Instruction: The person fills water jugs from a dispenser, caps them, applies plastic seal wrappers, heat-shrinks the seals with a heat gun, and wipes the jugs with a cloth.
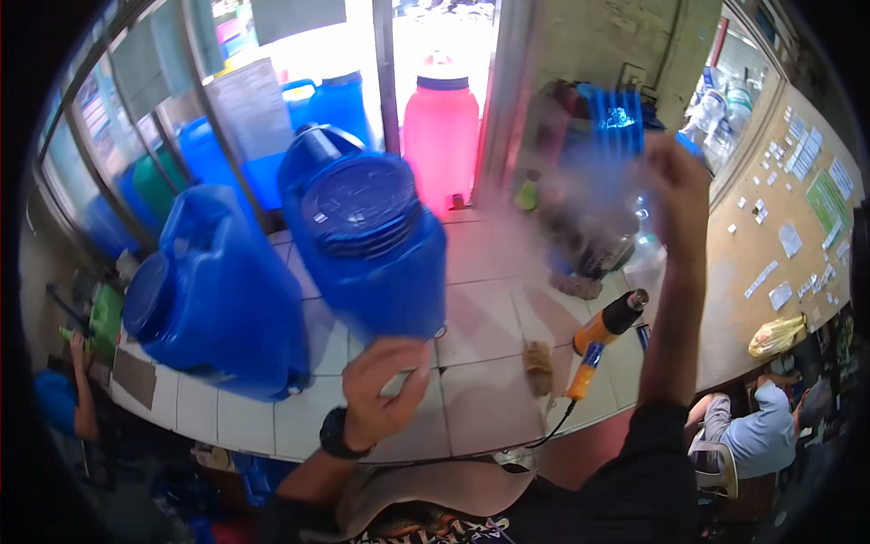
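My left hand (386, 387), with a dark watch on the wrist, is near the lower edge of a blue plastic jug with a round screw lid (367, 265); its fingers are curved and apart, with nothing seen between them. My right hand (674, 170) is raised at the right, beside a blurred, translucent blue strip (618, 122); whether the fingers hold it is unclear. A second blue jug (238, 292) lies tilted at the left of the tiled counter. An orange and black heat gun (597, 333) lies below my right hand, beside a brown block-like object (538, 368).
Behind the counter (476, 415) a pink container (442, 136) stands in the bright doorway. Clear plastic bottles (646, 251) stand at the back right, near dark clutter. A person in light blue (761, 428) sits at lower right; another person's arm (83, 394) shows at far left.
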`<action>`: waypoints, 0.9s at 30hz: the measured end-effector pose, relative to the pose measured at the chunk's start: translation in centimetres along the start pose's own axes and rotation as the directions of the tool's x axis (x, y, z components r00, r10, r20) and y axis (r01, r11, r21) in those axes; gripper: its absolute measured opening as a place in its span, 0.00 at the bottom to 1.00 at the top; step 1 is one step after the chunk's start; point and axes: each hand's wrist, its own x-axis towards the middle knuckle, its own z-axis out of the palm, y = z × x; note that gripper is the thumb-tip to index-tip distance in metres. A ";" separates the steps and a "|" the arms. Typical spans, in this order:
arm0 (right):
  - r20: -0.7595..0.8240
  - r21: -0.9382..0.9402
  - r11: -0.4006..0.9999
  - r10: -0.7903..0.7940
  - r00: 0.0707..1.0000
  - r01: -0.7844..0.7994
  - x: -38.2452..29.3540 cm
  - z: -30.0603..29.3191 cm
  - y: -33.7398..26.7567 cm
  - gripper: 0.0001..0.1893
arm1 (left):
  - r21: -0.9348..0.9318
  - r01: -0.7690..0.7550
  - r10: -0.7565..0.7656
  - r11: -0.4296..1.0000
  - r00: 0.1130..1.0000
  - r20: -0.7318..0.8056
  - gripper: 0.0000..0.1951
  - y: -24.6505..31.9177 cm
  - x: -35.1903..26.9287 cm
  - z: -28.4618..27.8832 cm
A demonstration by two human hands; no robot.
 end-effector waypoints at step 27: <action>0.127 0.105 0.992 0.051 0.991 -0.064 -7.6 44.2 -12.5 0.10 | -0.611 0.298 -0.316 0.733 0.945 0.081 0.33 -3.4 -1.2 -39.1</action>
